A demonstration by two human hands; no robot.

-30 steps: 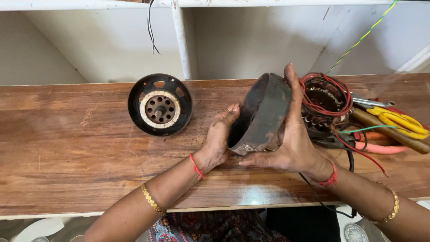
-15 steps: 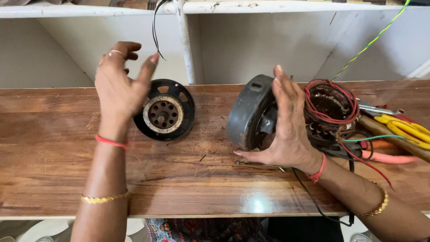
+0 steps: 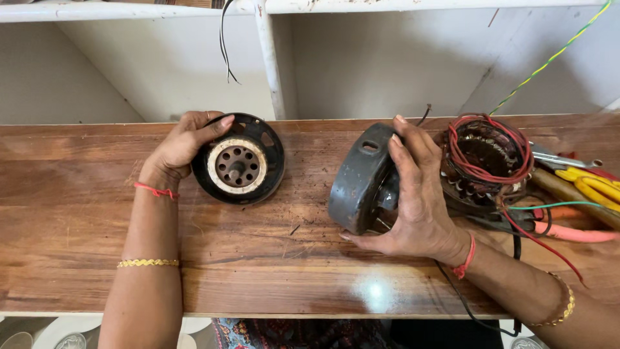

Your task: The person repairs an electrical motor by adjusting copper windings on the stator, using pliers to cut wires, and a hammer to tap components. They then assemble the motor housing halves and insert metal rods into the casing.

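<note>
Hands grip motor parts — left hand black rotor disc, right hand grey housing.

Bare forearms, no sleeves. Left hand: ring on finger, red thread at wrist, gold bangle. Right hand: red thread, gold bangle.

One head-worn camera looks steeply down — close over the wooden bench — facing the white shelving.

Wooden table, wound stator with red wires, yellow-handled pliers, green-yellow wire
</note>
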